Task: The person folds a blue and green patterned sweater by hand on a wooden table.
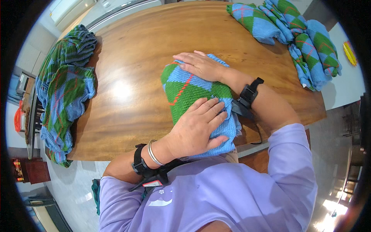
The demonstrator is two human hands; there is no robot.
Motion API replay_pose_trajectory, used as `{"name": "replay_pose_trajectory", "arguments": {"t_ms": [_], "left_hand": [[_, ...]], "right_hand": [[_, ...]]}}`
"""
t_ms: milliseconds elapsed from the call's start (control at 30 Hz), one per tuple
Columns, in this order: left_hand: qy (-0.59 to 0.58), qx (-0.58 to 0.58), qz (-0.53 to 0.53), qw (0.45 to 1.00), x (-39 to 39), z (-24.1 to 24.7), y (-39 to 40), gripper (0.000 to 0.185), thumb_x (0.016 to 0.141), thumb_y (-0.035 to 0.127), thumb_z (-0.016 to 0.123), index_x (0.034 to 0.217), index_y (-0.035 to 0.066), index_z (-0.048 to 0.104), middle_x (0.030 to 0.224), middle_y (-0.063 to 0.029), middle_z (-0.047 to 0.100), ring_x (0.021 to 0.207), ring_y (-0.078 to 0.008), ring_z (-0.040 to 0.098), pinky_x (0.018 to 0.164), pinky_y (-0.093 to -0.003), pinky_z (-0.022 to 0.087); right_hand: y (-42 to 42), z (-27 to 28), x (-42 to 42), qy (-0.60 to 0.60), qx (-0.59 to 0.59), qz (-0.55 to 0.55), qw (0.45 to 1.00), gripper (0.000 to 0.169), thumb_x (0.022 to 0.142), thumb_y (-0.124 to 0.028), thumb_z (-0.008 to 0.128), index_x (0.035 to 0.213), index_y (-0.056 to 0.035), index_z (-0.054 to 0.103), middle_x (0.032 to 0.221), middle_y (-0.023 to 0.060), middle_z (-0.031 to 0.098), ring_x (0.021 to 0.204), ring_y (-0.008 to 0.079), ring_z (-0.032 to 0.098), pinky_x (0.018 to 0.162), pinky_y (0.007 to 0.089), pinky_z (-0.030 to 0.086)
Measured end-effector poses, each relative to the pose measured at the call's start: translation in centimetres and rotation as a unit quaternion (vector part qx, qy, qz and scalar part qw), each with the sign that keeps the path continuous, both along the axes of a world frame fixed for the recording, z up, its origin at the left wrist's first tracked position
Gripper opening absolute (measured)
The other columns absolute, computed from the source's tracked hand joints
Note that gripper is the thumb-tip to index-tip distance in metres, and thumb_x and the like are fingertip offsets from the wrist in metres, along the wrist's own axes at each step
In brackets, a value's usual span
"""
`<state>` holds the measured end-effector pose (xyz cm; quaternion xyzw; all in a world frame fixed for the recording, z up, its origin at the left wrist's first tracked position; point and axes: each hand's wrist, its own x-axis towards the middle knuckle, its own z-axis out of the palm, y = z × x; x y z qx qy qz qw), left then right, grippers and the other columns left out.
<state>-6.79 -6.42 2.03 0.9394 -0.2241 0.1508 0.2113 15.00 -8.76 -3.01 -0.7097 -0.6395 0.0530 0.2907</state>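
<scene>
A folded knit garment in green and blue argyle with red lines lies on the wooden table at its near edge, in front of my body. My left hand rests palm down on its near part, fingers a little spread, over green and light blue knit. On the far edge of the same garment lies my right hand, flat, its fingers pointing left. Neither hand grips the cloth. Blue ribbed layers show at the garment's right side and near edge. Both wrists carry black straps; a silver bangle is on the left one.
A loose heap of similar knitwear lies along the left edge of the wooden table, partly hanging over. Several rolled or folded argyle knits sit at the far right corner. Beyond them, a yellow object lies on a white surface.
</scene>
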Motion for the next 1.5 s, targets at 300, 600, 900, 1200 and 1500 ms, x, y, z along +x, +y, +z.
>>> {"name": "replay_pose_trajectory", "arguments": {"t_ms": [300, 600, 900, 1200, 1500], "left_hand": [[-0.018, 0.004, 0.013, 1.0, -0.5, 0.4, 0.6, 0.05, 0.08, 0.035, 0.06, 0.119, 0.004, 0.053, 0.129, -0.0157, 0.048, 0.12, -0.0348, 0.043, 0.101, -0.0459, 0.032], [-0.031, 0.006, 0.038, 0.999, -0.8, 0.3, -0.1, 0.05, 0.08, 0.034, 0.06, 0.119, 0.005, 0.052, 0.13, -0.0157, 0.047, 0.121, -0.0353, 0.041, 0.101, -0.047, 0.03], [-0.067, -0.015, 0.113, 0.991, 0.0, -0.2, -2.0, 0.048, 0.079, 0.028, 0.062, 0.119, 0.005, 0.052, 0.128, -0.0162, 0.047, 0.12, -0.0359, 0.041, 0.101, -0.0466, 0.03], [-0.095, -0.119, 0.165, 0.974, 0.9, -1.4, -1.7, 0.036, 0.083, 0.022, 0.062, 0.113, 0.004, 0.053, 0.123, -0.0156, 0.051, 0.119, -0.0376, 0.042, 0.099, -0.046, 0.031], [0.007, -0.44, 0.051, 0.897, 1.0, -2.6, -2.2, 0.037, 0.096, 0.018, 0.042, 0.129, 0.001, 0.037, 0.132, -0.0175, 0.042, 0.126, -0.0301, 0.036, 0.105, -0.0404, 0.026]], "right_hand": [[-2.8, 0.8, -0.6, -0.012, 0.132, -0.129, 0.983, 0.044, 0.092, -0.032, 0.051, 0.124, -0.0019, 0.05, 0.12, 0.0168, 0.055, 0.115, 0.0299, 0.05, 0.1, 0.0381, 0.034], [-15.5, -0.9, -2.7, 0.515, -0.041, -0.247, 0.82, 0.056, 0.092, -0.043, 0.052, 0.126, 0.0, 0.044, 0.115, 0.0128, 0.056, 0.109, 0.0194, 0.052, 0.093, 0.0329, 0.041], [-17.3, -0.4, -11.1, 0.785, 0.182, -0.075, 0.588, 0.05, 0.091, -0.041, 0.055, 0.124, -0.0046, 0.047, 0.12, 0.0073, 0.056, 0.109, 0.016, 0.055, 0.091, 0.033, 0.045], [-15.4, -0.5, -18.8, 0.696, 0.312, -0.112, 0.637, 0.078, 0.083, -0.015, 0.068, 0.142, -0.0087, 0.016, 0.137, 0.0051, 0.033, 0.128, 0.0161, 0.031, 0.106, 0.034, 0.027], [-14.1, 0.6, -16.5, 0.707, 0.237, -0.135, 0.652, 0.083, 0.077, -0.014, 0.075, 0.139, -0.0102, 0.019, 0.134, 0.0063, 0.038, 0.125, 0.0181, 0.038, 0.105, 0.0369, 0.031]]}}
